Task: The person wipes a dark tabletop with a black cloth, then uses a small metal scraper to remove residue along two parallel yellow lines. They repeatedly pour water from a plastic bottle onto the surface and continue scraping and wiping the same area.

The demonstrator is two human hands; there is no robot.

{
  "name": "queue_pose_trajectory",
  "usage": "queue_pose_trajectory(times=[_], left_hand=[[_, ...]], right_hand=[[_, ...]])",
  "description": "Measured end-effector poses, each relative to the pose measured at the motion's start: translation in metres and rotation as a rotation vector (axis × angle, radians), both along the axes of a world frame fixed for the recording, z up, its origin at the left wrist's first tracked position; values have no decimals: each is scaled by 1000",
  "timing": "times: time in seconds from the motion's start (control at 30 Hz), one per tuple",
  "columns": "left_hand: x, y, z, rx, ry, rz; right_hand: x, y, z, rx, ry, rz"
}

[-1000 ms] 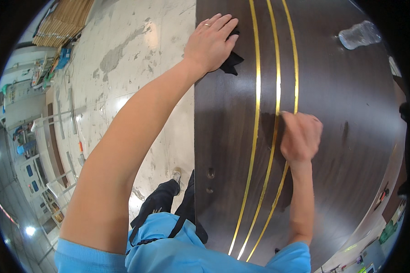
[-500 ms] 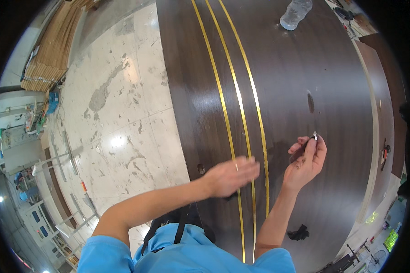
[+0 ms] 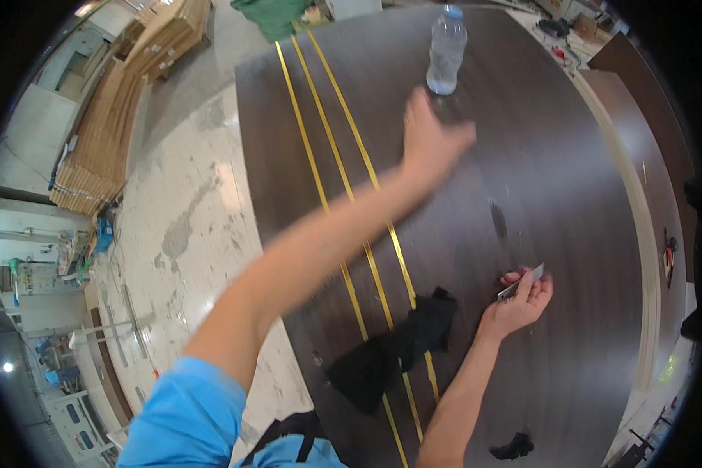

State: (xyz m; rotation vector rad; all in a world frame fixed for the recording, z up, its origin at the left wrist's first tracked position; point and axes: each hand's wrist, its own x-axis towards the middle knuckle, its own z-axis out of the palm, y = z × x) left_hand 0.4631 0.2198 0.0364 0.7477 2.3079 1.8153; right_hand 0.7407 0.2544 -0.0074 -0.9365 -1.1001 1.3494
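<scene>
My left hand (image 3: 431,140) stretches out over the dark wood-grain panel (image 3: 554,179), blurred by motion, thumb and fingers apart with nothing between them. Just beyond its fingertips stands a clear plastic bottle (image 3: 445,58) with a blue cap. My right hand (image 3: 520,303) is closed on a small flat metal blade (image 3: 511,291), whose shiny corner sticks out past the fingers. A crumpled black cloth (image 3: 402,347) lies across the three gold strips (image 3: 376,277) that run along the panel. Near the right hand is a dark elongated mark (image 3: 498,218) on the surface.
Another small black cloth (image 3: 512,447) rests on the near part of the panel. Left of the panel is a scuffed pale floor (image 3: 183,257), with stacked wooden boards (image 3: 105,140) farther off. Red-and-black pliers (image 3: 670,253) lie on the right-hand board.
My left hand has swept forward from the gold strips toward the bottle. The black cloth now shows on the strips. My right hand still holds the blade, and the view has shifted.
</scene>
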Motion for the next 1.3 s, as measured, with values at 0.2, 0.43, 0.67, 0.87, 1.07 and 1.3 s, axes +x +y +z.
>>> queue_pose_trajectory(times=[0.2,0.43,0.67,0.87,1.07,1.3], left_hand=[[-129,92,11,239,-149,-162],[-35,-72,34,19,-226,-523],[158,-307,35,-394,-1042,-246],[186,-323,24,-256,-1200,-152],[173,-312,36,-153,-1244,-90],[177,-321,32,-96,-1295,-77]], right_hand=[[-1,-1,-16,122,-179,-17],[1,-2,-12,47,-123,23],[3,-1,-18,55,-93,67],[6,3,-22,69,-93,95],[7,6,-28,94,-123,139],[3,-1,-19,131,-196,149]])
